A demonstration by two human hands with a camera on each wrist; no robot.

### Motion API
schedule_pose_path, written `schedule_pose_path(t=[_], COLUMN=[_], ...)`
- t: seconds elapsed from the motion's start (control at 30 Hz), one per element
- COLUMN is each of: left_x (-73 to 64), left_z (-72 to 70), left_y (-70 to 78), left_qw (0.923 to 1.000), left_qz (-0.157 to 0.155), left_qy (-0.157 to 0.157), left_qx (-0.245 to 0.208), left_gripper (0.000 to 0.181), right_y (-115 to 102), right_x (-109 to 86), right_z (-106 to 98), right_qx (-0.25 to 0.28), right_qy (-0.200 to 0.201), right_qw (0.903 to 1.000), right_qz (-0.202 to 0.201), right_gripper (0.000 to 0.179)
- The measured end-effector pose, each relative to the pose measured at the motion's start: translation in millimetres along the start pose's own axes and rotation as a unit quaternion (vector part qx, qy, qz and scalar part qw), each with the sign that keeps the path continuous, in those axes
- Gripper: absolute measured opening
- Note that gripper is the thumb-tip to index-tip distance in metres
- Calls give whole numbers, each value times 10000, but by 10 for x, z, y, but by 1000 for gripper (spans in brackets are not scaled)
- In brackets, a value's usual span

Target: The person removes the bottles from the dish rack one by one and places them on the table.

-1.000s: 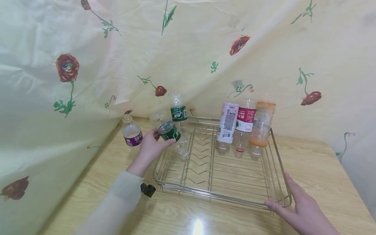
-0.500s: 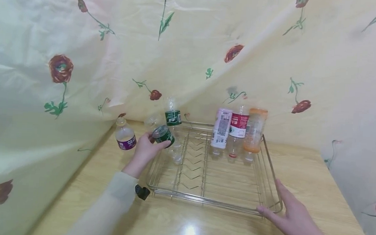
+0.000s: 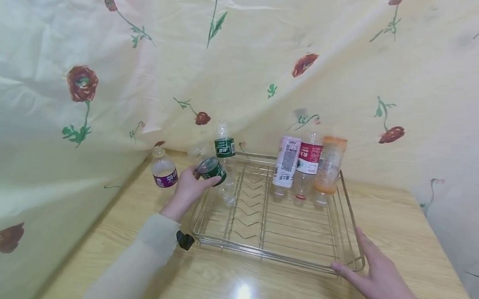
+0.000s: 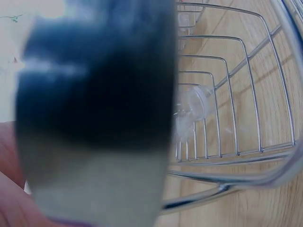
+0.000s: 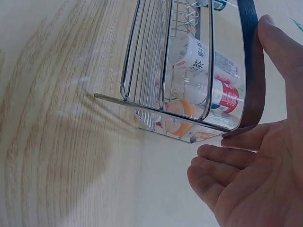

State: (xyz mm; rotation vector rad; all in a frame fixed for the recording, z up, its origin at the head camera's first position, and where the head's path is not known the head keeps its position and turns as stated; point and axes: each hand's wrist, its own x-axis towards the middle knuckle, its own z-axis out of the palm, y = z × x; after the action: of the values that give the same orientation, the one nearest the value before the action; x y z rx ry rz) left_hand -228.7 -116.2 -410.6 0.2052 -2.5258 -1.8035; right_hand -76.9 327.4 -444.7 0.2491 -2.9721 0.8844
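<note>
My left hand [image 3: 187,187] grips a clear plastic bottle with a green label [image 3: 215,170], its base tilted up towards me, over the left side of the wire dish rack [image 3: 254,250]. Right behind it, another green-labelled bottle [image 3: 225,147] stands in the rack. In the left wrist view a blurred dark shape [image 4: 99,94] fills much of the frame, with a clear bottle part [image 4: 191,109] visible through the wires. My right hand [image 3: 380,272] touches the rack's front right corner, thumb at the front rim and fingers along the side; its other fingers [image 5: 213,175] are loosely bent.
Upside down at the rack's back right lean a pink-and-white bottle [image 3: 287,161], a red-labelled bottle [image 3: 309,158] and an orange bottle [image 3: 330,166]. A purple-labelled bottle [image 3: 164,168] stands on the wooden table left of the rack. A flowered cloth [image 3: 249,54] hangs behind.
The head view has shifted slightly. The left hand keeps its grip on the green-labelled bottle, and the right hand stays at the rack corner.
</note>
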Motion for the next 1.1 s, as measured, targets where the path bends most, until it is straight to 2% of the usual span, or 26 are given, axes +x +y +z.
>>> schedule_pose_path(t=[0.17,0.27,0.57,0.7,0.83,1.1], left_x=[-43,-25,-13,-19,-46,-187], left_z=[-17,-26,-24,5,30,-6], left_y=[-50,-51,-25,-8,66,174], left_qw=[9996,9993,9997,9998,9997,9962], left_qz=[-138,-114,-217,-45,190,775], left_qy=[31,36,66,110,142,88], left_qx=[245,348,131,142,-70,-383], left_gripper=[85,85,81,82,82,78], right_y=[-13,-23,-48,-22,-6,-24], right_x=[-34,-10,17,-2,4,23], right_z=[59,65,65,35,-19,-46], right_qx=[31,4,29,6,-2,19], right_qy=[-25,-14,-33,-60,-4,-138], right_qw=[10000,10000,10000,10000,10000,9999], right_qz=[-60,-87,-22,11,-15,76], right_gripper=[111,111,112,111,111,111])
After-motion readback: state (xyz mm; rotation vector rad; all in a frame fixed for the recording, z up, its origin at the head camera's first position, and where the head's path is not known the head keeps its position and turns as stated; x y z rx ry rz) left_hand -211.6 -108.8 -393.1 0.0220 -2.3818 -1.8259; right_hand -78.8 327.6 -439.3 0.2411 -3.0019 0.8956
